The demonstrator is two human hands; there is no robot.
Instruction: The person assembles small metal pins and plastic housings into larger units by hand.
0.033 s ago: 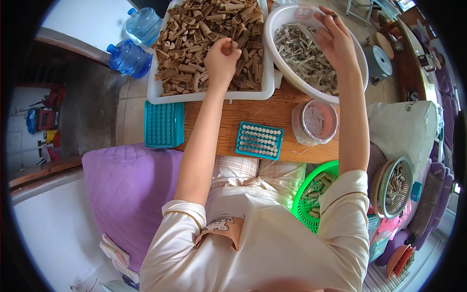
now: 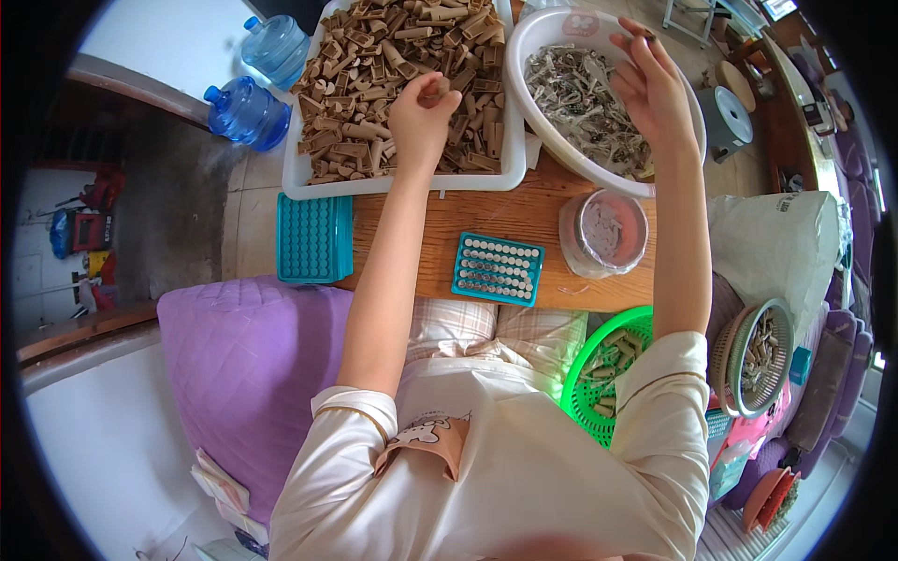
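Note:
My left hand (image 2: 423, 120) is over a white bin (image 2: 374, 192) heaped with short brown half-open tube pieces (image 2: 351, 131). Its fingers curl in toward the thumb, and whatever they hold is hidden. My right hand (image 2: 652, 89) is raised at the right side of a white oval basin (image 2: 563, 148) full of small clear and metallic parts (image 2: 575, 93). Its fingers are bent, with a small dark spot near the tips that I cannot make out. Between my forearms, a teal rack (image 2: 499, 269) holds rows of small round pieces on the wooden table (image 2: 421, 248).
Stacked teal trays (image 2: 313, 238) stand left of my left forearm. A lined pink tub (image 2: 603, 234) sits by my right forearm. Below it is a green basket (image 2: 585, 393) with brown pieces. Farther right are a white sack (image 2: 776, 243) and a grey basket (image 2: 758, 360). Water jugs (image 2: 248, 117) stand at far left.
My right hand has shifted slightly right and down, and its fingers have turned a little. My left hand stays over the brown pieces with almost no movement.

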